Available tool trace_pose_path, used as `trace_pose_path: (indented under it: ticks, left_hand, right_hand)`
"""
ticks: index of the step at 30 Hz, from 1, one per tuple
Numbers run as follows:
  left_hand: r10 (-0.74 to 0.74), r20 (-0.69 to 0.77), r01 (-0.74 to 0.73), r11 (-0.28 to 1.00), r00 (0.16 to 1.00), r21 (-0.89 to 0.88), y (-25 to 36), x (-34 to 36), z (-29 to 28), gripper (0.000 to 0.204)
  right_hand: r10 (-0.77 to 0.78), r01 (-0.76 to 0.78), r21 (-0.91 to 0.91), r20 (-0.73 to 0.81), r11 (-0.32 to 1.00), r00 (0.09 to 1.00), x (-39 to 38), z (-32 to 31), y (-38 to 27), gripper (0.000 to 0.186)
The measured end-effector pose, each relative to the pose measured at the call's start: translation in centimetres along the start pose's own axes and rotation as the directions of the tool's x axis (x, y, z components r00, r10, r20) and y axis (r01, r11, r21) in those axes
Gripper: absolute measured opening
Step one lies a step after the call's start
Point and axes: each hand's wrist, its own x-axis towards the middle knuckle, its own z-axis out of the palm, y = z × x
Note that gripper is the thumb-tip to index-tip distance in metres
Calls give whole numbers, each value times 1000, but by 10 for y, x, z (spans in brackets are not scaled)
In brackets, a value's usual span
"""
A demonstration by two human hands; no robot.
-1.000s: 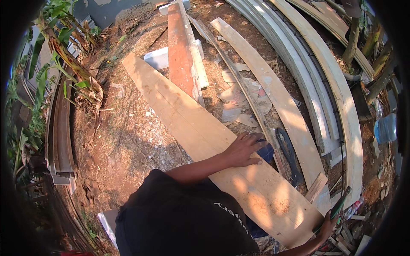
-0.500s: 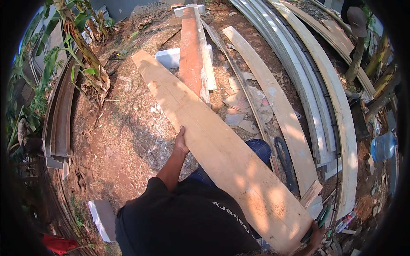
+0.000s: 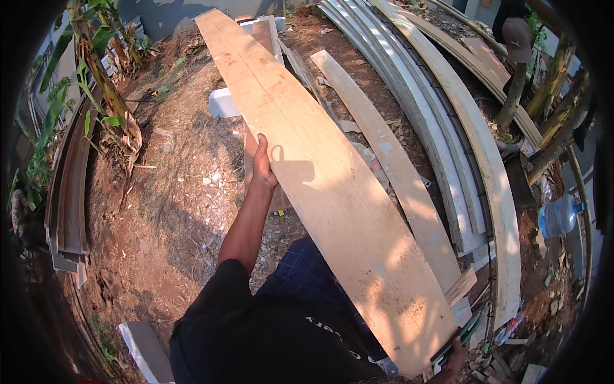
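Observation:
My left hand [image 3: 264, 163] grips the left edge of a long pale wooden board [image 3: 320, 192], which reaches diagonally from lower right to upper middle and lies over part of a reddish plank [image 3: 261, 31]. At the board's lower right end my right hand [image 3: 456, 351] is closed round a green tool [image 3: 467, 334], partly hidden against the board. A small yellow object [image 3: 279, 212] lies on the ground just left of the board, below my left hand.
Curved-looking planks [image 3: 384, 147] and pale beams [image 3: 441, 128] lie to the right, beside a water jug [image 3: 556, 219] and a brown cap [image 3: 515, 38] among trunks. Banana plants [image 3: 115, 121] and metal sheets [image 3: 70, 192] line the left. A pale block [image 3: 144, 352] sits lower left.
My left hand went from lying on top of the board to gripping its left edge. The board has risen toward the upper middle, covering more of the reddish plank.

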Motion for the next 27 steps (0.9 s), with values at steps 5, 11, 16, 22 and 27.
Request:
trace_pose_path:
  ticks: [5,11,16,22,27]
  left_hand:
    - [257,-315,-64,856,913,513,19,146,12,83]
    - [197,-284,25,780,938,626,-85,-14,53,71]
    - [211,-205,-49,802,956,595,-107,-101,74,68]
    - [-87,-669,484,758,739,436,-157,-216,27,74]
    - [-583,-642,657,737,498,-159,-210,-258,-12,88]
  right_hand:
    - [-10,10,100,-2,995,1000,47,182,-75,49]
    - [-213,156,228,249,961,945,133,381,-115,34]
    - [96,-166,331,219,929,971,197,459,-31,33]
    - [295,-422,337,369,842,882,156,475,-20,27]
    - [265,-424,426,383,800,885,108,500,21,25]
